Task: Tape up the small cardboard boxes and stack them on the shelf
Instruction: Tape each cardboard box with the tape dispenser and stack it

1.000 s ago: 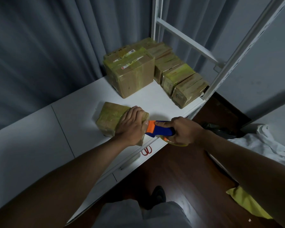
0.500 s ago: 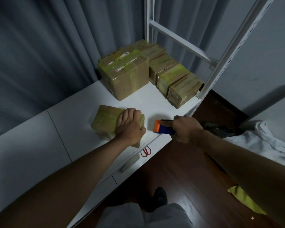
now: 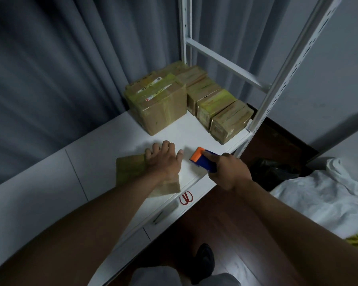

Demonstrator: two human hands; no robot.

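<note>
Nearest on the white worktop (image 3: 103, 162), red scissors (image 3: 186, 199) lie at the front edge. Just beyond, the left hand (image 3: 163, 159) rests on a small cardboard box (image 3: 130, 170), fingers spread over its far edge. To the right, the right hand (image 3: 228, 172) grips a blue-and-orange tape dispenser (image 3: 204, 162). Farther back, the taped boxes (image 3: 194, 104) sit grouped beside the white shelf frame (image 3: 277, 83).

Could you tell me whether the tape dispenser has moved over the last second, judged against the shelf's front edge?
Yes. The tape dispenser, gripped by the right hand, has moved off the small box and further onto the shelf.
</note>
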